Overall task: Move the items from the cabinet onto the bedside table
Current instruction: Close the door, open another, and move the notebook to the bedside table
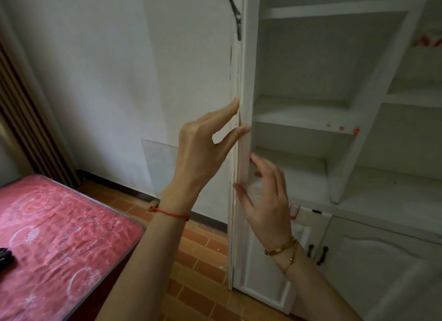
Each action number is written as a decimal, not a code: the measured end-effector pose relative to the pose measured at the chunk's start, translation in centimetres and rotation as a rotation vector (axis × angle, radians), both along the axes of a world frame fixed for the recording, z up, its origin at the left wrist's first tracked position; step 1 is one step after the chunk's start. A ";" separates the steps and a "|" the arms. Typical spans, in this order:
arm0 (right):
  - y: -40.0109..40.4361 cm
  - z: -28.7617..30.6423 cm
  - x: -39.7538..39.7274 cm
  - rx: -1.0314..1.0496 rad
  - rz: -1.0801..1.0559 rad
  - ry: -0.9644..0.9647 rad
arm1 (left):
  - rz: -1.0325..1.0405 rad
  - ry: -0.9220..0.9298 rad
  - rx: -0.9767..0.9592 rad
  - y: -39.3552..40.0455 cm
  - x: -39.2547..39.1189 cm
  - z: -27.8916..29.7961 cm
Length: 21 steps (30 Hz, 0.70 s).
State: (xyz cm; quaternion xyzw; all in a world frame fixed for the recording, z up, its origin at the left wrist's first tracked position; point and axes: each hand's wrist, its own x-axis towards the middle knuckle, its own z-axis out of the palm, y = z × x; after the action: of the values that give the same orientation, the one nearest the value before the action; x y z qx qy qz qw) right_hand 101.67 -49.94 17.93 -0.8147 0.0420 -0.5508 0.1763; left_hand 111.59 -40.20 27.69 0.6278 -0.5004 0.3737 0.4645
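A tall white wooden cabinet (311, 120) with open shelves is seen from 12 to 4 o'clock; its narrow white door panel (244, 134), edge-on, stands at the centre. The panel's edge is touched by the left hand (203, 148), fingers straight and slightly spread, thumb tip against the front edge. Just below, toward 5 o'clock, the right hand (265, 201) is held at the same edge with relaxed, parted fingers; whether anything is pinched cannot be told. No items are visible on the shelves shown. A red patterned table top (55, 237) lies at 8 o'clock, a black object (4, 255) at its left margin.
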 end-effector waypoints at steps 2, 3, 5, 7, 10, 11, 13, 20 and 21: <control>-1.7 -0.1 -1.5 0.025 -0.041 -0.011 | -0.060 -0.040 -0.006 -2.0 -0.7 -0.2; -2.5 -0.1 -2.2 0.030 -0.064 -0.019 | -0.088 -0.061 -0.015 -3.0 -1.0 -0.3; -4.3 -0.1 -3.5 0.023 -0.125 -0.036 | -0.142 -0.095 -0.021 -5.2 -1.8 -0.7; -6.0 -0.1 -4.7 0.017 -0.206 -0.041 | -0.180 -0.116 -0.017 -7.3 -2.3 -0.9; -8.8 0.0 -6.2 0.016 -0.316 -0.020 | -0.191 -0.141 -0.011 -10.8 -3.1 -1.4; -9.7 0.0 -6.7 0.012 -0.353 -0.009 | -0.193 -0.144 -0.012 -12.0 -3.5 -1.6; -11.5 0.2 -7.5 0.005 -0.421 0.017 | -0.201 -0.132 -0.020 -14.5 -4.3 -2.0; -19.8 0.5 -8.7 -0.047 -0.600 0.123 | -0.250 -0.056 0.049 -24.2 -5.2 -3.1; -21.1 0.5 -8.6 -0.055 -0.613 0.138 | -0.256 -0.048 0.065 -25.5 -5.0 -3.2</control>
State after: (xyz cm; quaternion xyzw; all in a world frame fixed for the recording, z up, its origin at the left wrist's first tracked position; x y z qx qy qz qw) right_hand 93.05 -71.02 18.43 -0.8040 0.2824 -0.5227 -0.0231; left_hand 106.56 -65.73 24.50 0.5644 -0.5994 0.3099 0.4755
